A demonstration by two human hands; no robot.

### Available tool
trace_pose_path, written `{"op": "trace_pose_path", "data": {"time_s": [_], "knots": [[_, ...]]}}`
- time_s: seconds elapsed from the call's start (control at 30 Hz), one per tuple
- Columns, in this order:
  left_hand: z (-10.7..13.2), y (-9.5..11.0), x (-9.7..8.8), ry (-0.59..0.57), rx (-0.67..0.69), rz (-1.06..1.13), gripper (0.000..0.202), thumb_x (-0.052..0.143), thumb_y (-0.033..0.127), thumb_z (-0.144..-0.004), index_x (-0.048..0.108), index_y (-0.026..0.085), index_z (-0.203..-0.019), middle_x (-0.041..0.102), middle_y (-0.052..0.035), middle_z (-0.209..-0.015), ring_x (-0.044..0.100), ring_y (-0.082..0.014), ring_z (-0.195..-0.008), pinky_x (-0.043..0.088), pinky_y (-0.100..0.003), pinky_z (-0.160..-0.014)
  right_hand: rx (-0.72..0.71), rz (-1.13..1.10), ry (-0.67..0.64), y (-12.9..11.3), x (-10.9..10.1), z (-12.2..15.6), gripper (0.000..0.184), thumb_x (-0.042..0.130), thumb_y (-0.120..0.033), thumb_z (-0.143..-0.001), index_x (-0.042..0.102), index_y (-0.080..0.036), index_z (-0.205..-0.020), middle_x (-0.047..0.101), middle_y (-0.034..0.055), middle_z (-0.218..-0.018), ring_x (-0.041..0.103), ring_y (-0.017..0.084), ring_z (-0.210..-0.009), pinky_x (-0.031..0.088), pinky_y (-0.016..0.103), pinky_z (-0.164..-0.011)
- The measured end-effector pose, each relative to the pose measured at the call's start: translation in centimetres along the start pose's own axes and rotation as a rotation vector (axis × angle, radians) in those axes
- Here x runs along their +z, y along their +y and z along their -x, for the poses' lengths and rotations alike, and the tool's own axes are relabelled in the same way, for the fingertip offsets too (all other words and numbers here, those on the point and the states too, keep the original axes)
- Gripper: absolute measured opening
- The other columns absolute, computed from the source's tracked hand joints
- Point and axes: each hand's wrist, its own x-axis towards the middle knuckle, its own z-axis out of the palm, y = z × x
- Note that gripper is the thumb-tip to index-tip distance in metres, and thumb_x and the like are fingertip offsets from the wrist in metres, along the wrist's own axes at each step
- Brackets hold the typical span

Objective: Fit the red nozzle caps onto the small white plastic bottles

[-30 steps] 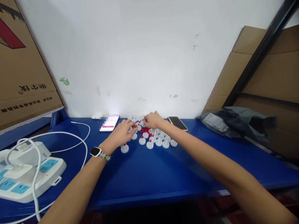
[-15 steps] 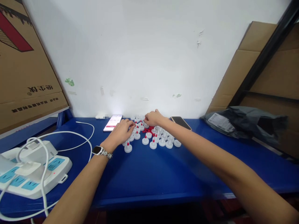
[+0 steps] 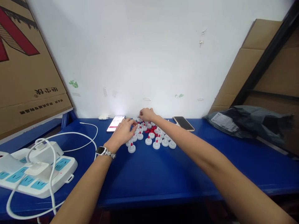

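Many white round nozzle lids (image 3: 148,141), several with red tips, stand in a cluster near the wall. Small red caps (image 3: 153,130) lie in a loose heap among them. At the cluster's left side is my left hand (image 3: 125,130), with a watch (image 3: 101,151) on its wrist; its fingers are curled, thumb and forefinger close together. My right hand (image 3: 147,114) reaches over the back of the cluster, fingers bent down and closed at the rear lids. What sits between the fingertips of either hand is hidden or too small to make out.
A lit phone (image 3: 115,123) lies left of the lids, a dark phone (image 3: 183,123) right. A white power strip (image 3: 46,186) with looping cables takes up the left. A grey plastic parcel (image 3: 245,123) rests at the right; a large carton (image 3: 35,68) stands at far left.
My right hand has moved left across the back of the lids. My left hand stays beside the cluster. The whole view has shifted slightly.
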Motion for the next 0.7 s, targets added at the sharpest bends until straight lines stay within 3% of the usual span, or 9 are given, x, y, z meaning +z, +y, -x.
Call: {"op": "trace_pose_path", "data": {"time_s": [0.07,0.17,0.23,0.33,0.43,0.57,0.7], "knots": [[0.0,0.3,0.0,0.06,0.01,-0.012,0.034,0.044,0.041,-0.095,0.061,0.019,-0.114,0.059,-0.011,-0.109,0.054,-0.028,-0.106,0.045,-0.045,-0.091,0.023,-0.075,0.08,0.2,-0.8,1.6,0.026,0.049,-0.031,-0.091,0.07,-0.018,-0.096,0.073,0.0086,-0.099,0.063,0.022,-0.098,0.036,0.038,-0.094],[0.1,1.2,0.1,0.124,0.045,-0.018,0.043,0.046,0.045,-0.095,0.05,0.018,-0.128,0.055,-0.0124,-0.122,0.051,-0.0286,-0.112,0.043,-0.045,-0.096,-0.002,-0.378,0.22,0.1,-1.8,5.1,0.025,0.053,-0.035,-0.088,0.071,-0.018,-0.086,0.073,0.004,-0.084,0.063,0.017,-0.081,0.041,0.03,-0.079],[0.1,2.0,0.2,0.1,0.06,-0.018,0.047,0.046,0.048,-0.095,0.048,0.018,-0.131,0.058,-0.0123,-0.121,0.051,-0.0297,-0.111,0.044,-0.045,-0.094,-0.051,-0.549,0.247,-0.1,-2.0,7.6,0.025,0.056,-0.037,-0.086,0.07,-0.018,-0.08,0.071,0.002,-0.076,0.059,0.015,-0.069,0.041,0.027,-0.069],[0.1,2.8,0.4,-0.003,0.066,-0.011,0.039,0.04,0.048,-0.097,0.054,0.019,-0.119,0.064,-0.0102,-0.107,0.054,-0.0294,-0.101,0.045,-0.044,-0.085,-0.094,-0.669,0.258,0.0,-1.8,10.2,0.031,0.052,-0.041,-0.088,0.07,-0.017,-0.077,0.067,0.0001,-0.068,0.055,0.013,-0.062,0.039,0.026,-0.062],[0.1,2.7,0.6,-0.061,0.088,0.002,0.038,0.031,0.044,-0.101,0.057,0.019,-0.111,0.064,-0.01,-0.106,0.055,-0.0275,-0.098,0.044,-0.042,-0.085,-0.063,-0.584,0.251,0.7,-1.2,11.0,0.032,0.047,-0.038,-0.091,0.07,-0.018,-0.08,0.067,0.0002,-0.069,0.056,0.014,-0.065,0.039,0.028,-0.067],[0.1,2.1,0.6,-0.067,0.083,0.036,0.039,0.033,0.044,-0.1,0.057,0.017,-0.116,0.062,-0.012,-0.113,0.054,-0.0274,-0.104,0.044,-0.042,-0.089,-0.097,-0.232,0.087,1.6,-0.3,9.9,0.019,0.058,-0.034,-0.083,0.07,-0.02,-0.078,0.07,0.0031,-0.075,0.061,0.021,-0.083,0.034,0.039,-0.09],[0.1,2.1,0.6,-0.081,0.082,0.03,0.038,0.034,0.044,-0.1,0.057,0.017,-0.112,0.062,-0.0119,-0.108,0.054,-0.0275,-0.101,0.044,-0.042,-0.087,-0.145,0.023,-0.009,0.9,0.2,8.5,0.022,0.062,-0.038,-0.081,0.071,-0.018,-0.081,0.071,0.0111,-0.08,0.06,0.03,-0.097,0.029,0.044,-0.095]]}}
